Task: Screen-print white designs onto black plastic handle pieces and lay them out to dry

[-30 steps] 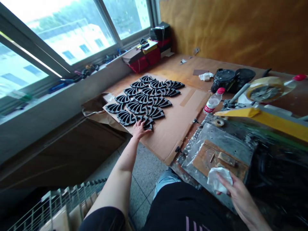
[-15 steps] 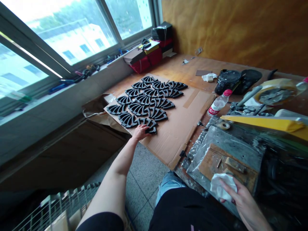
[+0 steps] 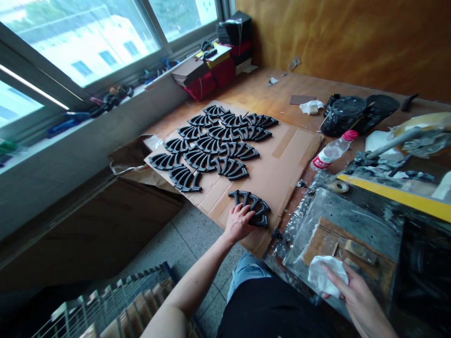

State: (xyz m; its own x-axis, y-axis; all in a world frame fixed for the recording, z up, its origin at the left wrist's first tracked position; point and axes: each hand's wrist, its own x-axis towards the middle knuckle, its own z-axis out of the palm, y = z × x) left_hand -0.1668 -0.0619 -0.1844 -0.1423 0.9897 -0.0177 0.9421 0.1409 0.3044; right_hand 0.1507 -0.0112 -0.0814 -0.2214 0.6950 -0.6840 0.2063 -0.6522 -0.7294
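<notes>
My left hand grips the near edge of a black ribbed, fan-shaped part over the front of a cardboard sheet. Farther back on the sheet, several similar black parts lie close together in rows. My right hand, at the lower right, holds a crumpled white cloth between thumb and fingers, above the near edge of a grey work board.
A bottle with a red cap lies tilted beside the cardboard, near black containers. Wooden blocks rest on a brown board. Red boxes stand by the window; a wire rack is lower left.
My left hand has moved right and nearer, bringing the gripped black part away from the group to the front of the cardboard. My right hand still holds the cloth. The view has shifted slightly.
</notes>
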